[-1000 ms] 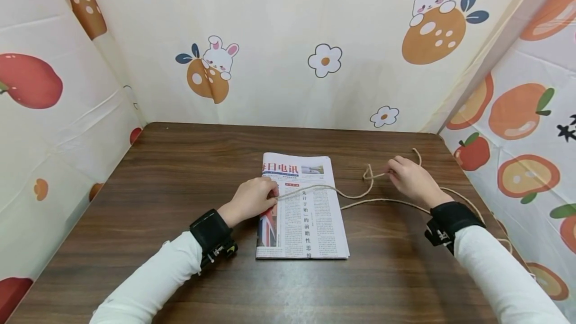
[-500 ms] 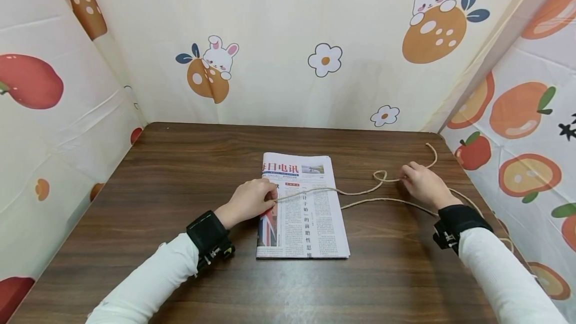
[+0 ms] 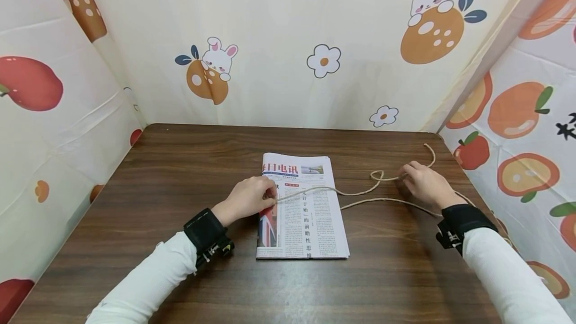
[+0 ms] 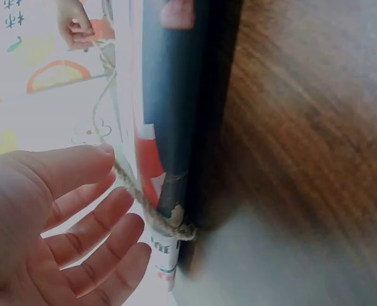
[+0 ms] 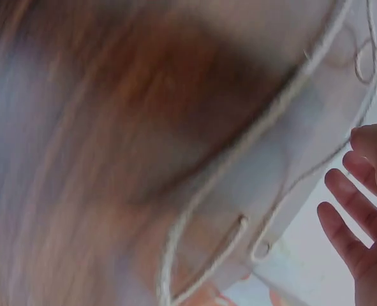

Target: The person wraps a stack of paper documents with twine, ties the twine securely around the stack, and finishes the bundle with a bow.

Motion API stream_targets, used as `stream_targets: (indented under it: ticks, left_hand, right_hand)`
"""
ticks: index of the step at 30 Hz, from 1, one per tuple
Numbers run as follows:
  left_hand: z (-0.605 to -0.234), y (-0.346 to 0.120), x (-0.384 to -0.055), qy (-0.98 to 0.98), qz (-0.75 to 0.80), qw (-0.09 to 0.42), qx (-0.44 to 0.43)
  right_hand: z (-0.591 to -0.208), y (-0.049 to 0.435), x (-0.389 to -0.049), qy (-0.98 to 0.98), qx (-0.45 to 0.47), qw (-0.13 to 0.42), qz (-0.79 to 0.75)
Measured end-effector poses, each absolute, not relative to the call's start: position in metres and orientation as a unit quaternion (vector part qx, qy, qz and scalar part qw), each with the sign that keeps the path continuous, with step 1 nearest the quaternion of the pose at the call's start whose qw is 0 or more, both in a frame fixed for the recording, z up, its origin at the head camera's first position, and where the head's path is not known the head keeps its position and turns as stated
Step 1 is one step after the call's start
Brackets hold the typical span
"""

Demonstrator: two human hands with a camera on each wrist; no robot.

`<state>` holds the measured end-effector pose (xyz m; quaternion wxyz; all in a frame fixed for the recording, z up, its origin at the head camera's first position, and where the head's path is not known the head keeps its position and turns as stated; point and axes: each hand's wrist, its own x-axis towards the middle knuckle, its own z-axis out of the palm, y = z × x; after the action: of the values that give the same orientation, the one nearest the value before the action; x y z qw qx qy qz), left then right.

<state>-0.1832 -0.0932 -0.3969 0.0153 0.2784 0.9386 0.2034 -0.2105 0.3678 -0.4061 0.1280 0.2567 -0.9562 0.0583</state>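
Observation:
A folded newspaper point(image 3: 324, 234) lies on the brown wooden table. A thin beige rope point(image 3: 317, 188) runs across its face, and a second length comes out from its right side. Thumb and fingertips of my left hand point(image 3: 247, 197) pinch the rope at the paper's left edge. In the left wrist view the rope point(image 4: 135, 191) bends round the newspaper's dark folded edge point(image 4: 169, 115). Off to the right, my right hand point(image 3: 425, 184) pinches the rope close to its free end, beside a small loop. The right wrist view has that hand point(image 5: 370, 204) with the rope point(image 5: 271, 111) stretching past it.
The rope's other length point(image 3: 391, 199) passes under the right wrist toward the table's right edge. Printed fabric walls point(image 3: 270, 24) stand behind and on both sides of the table point(image 3: 189, 154). Both wrists wear black bands point(image 3: 207, 234).
My right hand has moved slightly right, drawing the rope with it, and the small loop has shifted right. The left hand stays almost in place at the newspaper.

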Motion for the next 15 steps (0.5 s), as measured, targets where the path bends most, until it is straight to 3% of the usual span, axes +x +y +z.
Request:
stream_targets:
  ticks: [5, 11, 15]
  left_hand:
    - [-0.394, -0.095, -0.182, 0.939, 0.205, -0.005, 0.276]
    - [-0.393, -0.096, -0.177, 0.934, 0.205, -0.030, 0.292]
    - [-0.393, -0.096, -0.174, 0.930, 0.199, -0.039, 0.308]
  right_hand:
    - [-0.394, 0.382, -0.207, -0.969, 0.224, 0.102, 0.031]
    - [-0.386, 0.404, -0.201, -0.991, 0.137, -0.003, -0.013]
    - [-0.387, 0.419, -0.198, -0.994, 0.094, -0.039, -0.028]
